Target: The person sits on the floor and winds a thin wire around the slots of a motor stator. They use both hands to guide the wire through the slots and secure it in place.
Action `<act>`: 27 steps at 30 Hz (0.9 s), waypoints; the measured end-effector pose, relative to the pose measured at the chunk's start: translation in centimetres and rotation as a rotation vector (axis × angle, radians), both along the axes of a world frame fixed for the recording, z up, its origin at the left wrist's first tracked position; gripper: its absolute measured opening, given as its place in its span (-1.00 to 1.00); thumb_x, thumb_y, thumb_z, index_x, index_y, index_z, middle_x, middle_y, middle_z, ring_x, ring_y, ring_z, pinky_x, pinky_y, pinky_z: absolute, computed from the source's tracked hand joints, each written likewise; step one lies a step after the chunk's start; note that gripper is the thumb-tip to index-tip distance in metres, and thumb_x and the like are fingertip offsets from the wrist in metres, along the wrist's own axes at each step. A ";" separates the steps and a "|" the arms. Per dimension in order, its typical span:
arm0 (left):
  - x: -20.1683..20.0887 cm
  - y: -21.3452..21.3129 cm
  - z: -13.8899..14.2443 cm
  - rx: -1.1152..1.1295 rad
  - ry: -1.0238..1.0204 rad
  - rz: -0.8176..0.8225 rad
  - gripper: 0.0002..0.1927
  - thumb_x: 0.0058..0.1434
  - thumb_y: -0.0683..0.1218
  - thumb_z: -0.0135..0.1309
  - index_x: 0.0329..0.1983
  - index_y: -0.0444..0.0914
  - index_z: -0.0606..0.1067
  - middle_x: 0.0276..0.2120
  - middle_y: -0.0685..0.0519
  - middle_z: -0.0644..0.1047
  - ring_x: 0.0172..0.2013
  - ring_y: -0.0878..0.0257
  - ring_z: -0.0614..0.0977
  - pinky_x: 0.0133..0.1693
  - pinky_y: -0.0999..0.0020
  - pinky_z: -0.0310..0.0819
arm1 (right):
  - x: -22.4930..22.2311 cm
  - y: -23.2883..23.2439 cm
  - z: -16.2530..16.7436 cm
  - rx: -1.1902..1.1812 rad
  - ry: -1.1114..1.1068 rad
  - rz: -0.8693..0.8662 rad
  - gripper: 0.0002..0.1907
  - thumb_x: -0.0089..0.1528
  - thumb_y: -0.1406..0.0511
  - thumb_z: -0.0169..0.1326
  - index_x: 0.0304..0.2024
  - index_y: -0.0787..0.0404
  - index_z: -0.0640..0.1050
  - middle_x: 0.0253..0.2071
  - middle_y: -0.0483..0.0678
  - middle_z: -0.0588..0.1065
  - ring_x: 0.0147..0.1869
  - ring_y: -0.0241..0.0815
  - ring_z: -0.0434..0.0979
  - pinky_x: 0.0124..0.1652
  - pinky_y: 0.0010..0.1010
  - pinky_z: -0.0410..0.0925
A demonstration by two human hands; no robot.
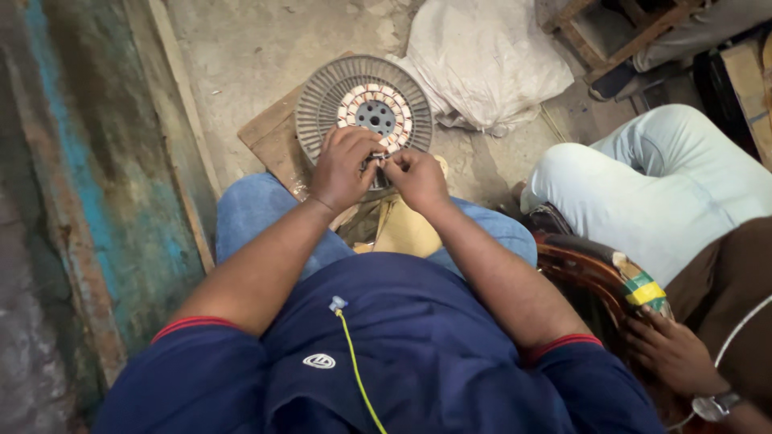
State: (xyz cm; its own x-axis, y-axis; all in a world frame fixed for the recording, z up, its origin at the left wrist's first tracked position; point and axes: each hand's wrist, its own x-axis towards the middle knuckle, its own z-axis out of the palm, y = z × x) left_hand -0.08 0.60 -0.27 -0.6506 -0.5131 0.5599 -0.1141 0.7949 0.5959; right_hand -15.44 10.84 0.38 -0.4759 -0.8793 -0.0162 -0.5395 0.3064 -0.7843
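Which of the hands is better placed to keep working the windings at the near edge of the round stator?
Right, probably. The right hand has its fingertips pinched at the near edge of the coil ring on the round stator, apparently on something thin. The left hand lies over the stator's near rim, seemingly steadying it.

A round grey motor stator (pixel 363 112) lies flat on a wooden board (pixel 269 133) on the concrete floor, just beyond the person's knees. Its wide outer ring is finely ribbed all the way round. Inside that sits a ring of copper-coloured coils with white insulation between them, and at the centre a dark hub with small holes. Its near edge is covered by the left hand (pixel 344 167) and the right hand (pixel 416 178), which pinch at the near coils.
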 end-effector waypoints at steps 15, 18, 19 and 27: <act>-0.2 0.0 -0.6 -0.063 -0.011 0.014 -0.70 0.11 -0.16 0.26 -0.07 -0.15 0.56 0.06 0.06 0.53 0.15 0.02 0.48 0.26 0.01 0.24 | -0.5 0.2 0.1 0.014 -0.118 0.057 -0.81 0.26 0.24 0.21 -0.28 0.26 0.63 -0.47 -0.14 0.58 -0.43 -0.44 0.45 -0.38 -0.50 0.34; -0.3 0.0 -1.3 -0.089 -0.002 0.023 -0.72 0.11 -0.16 0.26 -0.09 -0.14 0.58 0.08 0.07 0.53 0.15 0.03 0.49 0.23 -0.01 0.25 | -0.6 0.1 -0.5 0.016 -0.185 0.036 -0.80 0.26 0.24 0.23 -0.29 0.27 0.63 -0.47 -0.15 0.58 -0.43 -0.44 0.44 -0.39 -0.51 0.33; -0.4 0.0 -1.6 -0.099 0.000 0.029 -0.72 0.10 -0.15 0.26 -0.09 -0.14 0.59 0.08 0.07 0.52 0.15 0.03 0.49 0.22 -0.02 0.26 | -0.7 0.2 -0.7 0.018 -0.164 0.032 -0.82 0.26 0.25 0.23 -0.28 0.26 0.64 -0.47 -0.14 0.58 -0.43 -0.43 0.44 -0.39 -0.50 0.32; -1.7 -0.2 -2.3 -0.161 -0.053 0.071 -0.73 0.12 -0.04 0.22 -0.09 -0.07 0.58 0.11 0.12 0.53 0.18 0.08 0.50 0.21 -0.09 0.23 | -2.0 0.6 -1.7 -0.046 -0.177 0.091 -0.84 0.30 0.30 0.17 -0.21 0.29 0.67 -0.39 -0.10 0.62 -0.36 -0.39 0.56 -0.33 -0.48 0.40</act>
